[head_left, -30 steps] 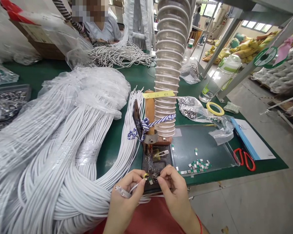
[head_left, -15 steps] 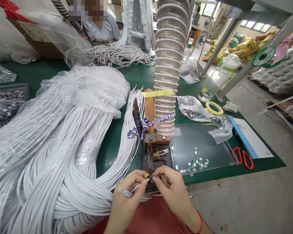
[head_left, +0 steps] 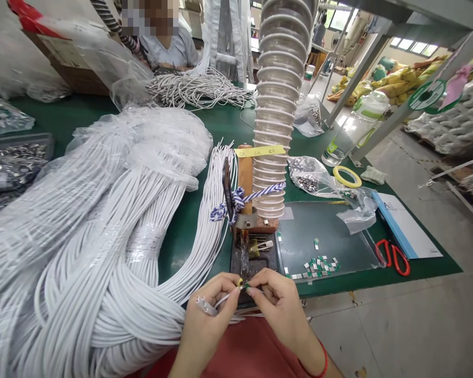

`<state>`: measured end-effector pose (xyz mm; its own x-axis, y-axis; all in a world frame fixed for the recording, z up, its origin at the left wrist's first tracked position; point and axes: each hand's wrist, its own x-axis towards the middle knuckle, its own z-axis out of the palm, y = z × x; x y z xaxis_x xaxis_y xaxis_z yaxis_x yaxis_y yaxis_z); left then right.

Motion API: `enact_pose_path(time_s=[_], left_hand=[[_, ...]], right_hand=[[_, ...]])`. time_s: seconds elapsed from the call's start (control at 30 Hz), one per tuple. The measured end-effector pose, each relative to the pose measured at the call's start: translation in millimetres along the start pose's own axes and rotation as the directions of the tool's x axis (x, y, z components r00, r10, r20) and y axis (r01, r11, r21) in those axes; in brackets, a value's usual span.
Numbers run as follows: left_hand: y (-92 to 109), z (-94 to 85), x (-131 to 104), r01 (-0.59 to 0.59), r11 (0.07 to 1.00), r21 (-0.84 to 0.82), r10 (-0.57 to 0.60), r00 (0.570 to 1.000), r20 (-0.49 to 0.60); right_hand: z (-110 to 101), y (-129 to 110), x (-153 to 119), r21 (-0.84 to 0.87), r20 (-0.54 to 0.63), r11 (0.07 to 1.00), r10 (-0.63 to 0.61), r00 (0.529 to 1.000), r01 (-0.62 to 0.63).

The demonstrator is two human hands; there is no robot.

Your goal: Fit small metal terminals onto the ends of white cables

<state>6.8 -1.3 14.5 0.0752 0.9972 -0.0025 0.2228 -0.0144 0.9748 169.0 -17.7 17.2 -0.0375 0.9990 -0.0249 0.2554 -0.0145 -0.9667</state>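
My left hand (head_left: 208,315) pinches the end of a white cable (head_left: 222,301) between thumb and index finger. Other white cable ends (head_left: 206,305) stick out from the same hand. Facing it, my right hand (head_left: 279,299) grips a tiny green circuit board (head_left: 247,286) at its fingertips, meeting the cable end. Directly above both fingertips, a soldering iron (head_left: 245,173) with a wooden handle points down, clamped upright and tied with blue-and-white cord (head_left: 264,193). Fingers partly hide where board and wires meet.
Bundled white cables (head_left: 114,268) fill the left side. A ribbed hose (head_left: 278,105) rises behind the iron. Small green-and-silver boards (head_left: 321,266) lie on a dark mat (head_left: 311,220), with red-handled scissors (head_left: 398,258) further right. Across the table sits another person (head_left: 167,50).
The whole view has shifted slightly, so the bench appears a little further right. Both hands keep their pinch below the iron, with only small fingertip movement.
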Motion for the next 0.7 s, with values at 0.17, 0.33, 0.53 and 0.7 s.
enact_pose_path(time_s=[0.17,0.33,0.53,0.7], left_hand=[[7,0.5,1,-0.003,1.000,0.004,0.003,1.000,-0.013],[8,0.0,-1,-0.025,1.000,-0.002,0.025,1.000,-0.010],[0,0.1,-6,-0.082,0.997,-0.009,0.082,0.996,-0.025],[1,-0.3,-5,-0.044,0.999,-0.030,0.043,0.999,-0.032]], right_hand=[[2,0,1,0.037,-0.007,0.999,0.010,1.000,-0.010],[4,-1,2,0.082,-0.027,0.997,-0.002,1.000,0.005],[2,-11,0,0.061,-0.060,0.990,-0.121,0.991,0.125],[3,-9,-2,0.029,-0.061,0.991,-0.126,0.990,0.128]])
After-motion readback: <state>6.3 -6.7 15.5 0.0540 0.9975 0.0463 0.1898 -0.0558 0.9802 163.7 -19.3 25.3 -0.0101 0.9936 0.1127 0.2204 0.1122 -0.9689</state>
